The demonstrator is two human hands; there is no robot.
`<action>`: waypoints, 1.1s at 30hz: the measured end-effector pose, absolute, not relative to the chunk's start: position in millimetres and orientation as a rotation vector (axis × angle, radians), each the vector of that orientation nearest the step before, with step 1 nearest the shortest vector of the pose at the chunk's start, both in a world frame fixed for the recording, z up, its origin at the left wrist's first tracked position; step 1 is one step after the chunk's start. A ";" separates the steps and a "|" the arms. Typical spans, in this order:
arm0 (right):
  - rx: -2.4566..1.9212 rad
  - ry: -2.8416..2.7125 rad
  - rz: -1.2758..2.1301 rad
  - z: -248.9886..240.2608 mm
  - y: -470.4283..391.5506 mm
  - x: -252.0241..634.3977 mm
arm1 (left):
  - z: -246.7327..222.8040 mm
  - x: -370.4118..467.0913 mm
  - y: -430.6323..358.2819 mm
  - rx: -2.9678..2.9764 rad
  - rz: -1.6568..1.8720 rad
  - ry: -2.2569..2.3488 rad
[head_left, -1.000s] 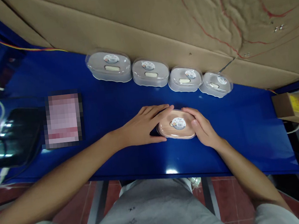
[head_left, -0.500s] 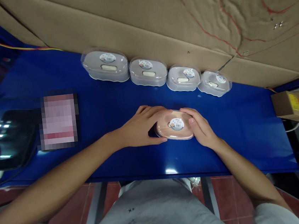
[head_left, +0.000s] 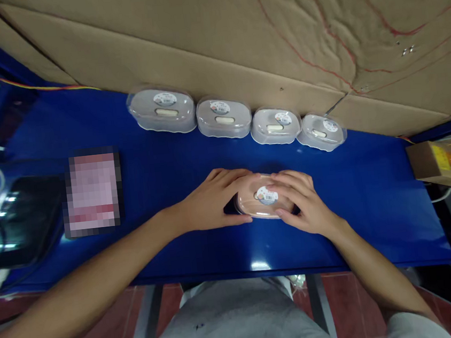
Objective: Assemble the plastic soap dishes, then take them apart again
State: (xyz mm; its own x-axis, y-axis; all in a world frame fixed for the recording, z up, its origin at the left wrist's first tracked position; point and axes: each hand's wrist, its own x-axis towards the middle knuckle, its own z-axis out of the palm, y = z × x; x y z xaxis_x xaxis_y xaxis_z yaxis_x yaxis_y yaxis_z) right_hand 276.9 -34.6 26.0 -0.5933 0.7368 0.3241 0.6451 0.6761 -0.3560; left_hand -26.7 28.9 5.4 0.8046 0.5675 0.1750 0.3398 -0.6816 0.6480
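The oval box of pinkish-beige colour with a clear, glossy lid (head_left: 251, 205) lies flat on the long, shiny blue worktop (head_left: 170, 261), near its front edge and straight before the person. A round white label with printing (head_left: 268, 195) sits on top of it. Both hands grasp this box, one at each end. The left hand (head_left: 210, 200) spans the left end, its thumb at the near rim and its fingers reaching along the far side. The right hand (head_left: 309, 206) curls over the right end, with fingers spread on the lid beside the label and the thumb at the near edge.

Behind, well apart from the hands, a row of four translucent, oval plastic boxes with pale oblong tabs (head_left: 224, 118) stands along the brown cardboard wall (head_left: 195, 37); each bears a round label. To the left lie a flat rectangular object with a pixelated pinkish face (head_left: 93, 191) and, beside it, a glossy black slab (head_left: 24, 222) near a white cable (head_left: 0, 277). At the far right stands an open brown cardboard carton (head_left: 424, 163). Below the worktop shows a dark red tiled floor (head_left: 349, 309).
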 end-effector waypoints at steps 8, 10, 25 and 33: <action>-1.214 -2.364 0.215 39.9 -26.7 309.4 | 9.2 -30.8 30.7 2.310 0.484 0.689; -1.268 -2.310 0.209 38.9 -23.9 316.2 | 11.4 -34.5 35.1 2.255 0.516 0.709; -1.320 -2.230 -0.075 48.0 -22.3 337.1 | 6.9 -69.4 87.2 2.437 0.767 1.504; -1.329 -2.288 -0.085 39.5 -35.3 301.5 | 3.2 -69.5 89.6 2.434 0.541 1.792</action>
State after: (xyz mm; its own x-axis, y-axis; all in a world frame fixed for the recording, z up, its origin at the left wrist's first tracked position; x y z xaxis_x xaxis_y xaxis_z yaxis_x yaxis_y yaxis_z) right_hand 301.5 -35.3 39.5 -0.4064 0.8006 0.4402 0.8310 0.5242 -0.1861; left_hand -69.5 89.6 3.2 0.2577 0.9365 0.2377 0.9114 -0.3173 0.2619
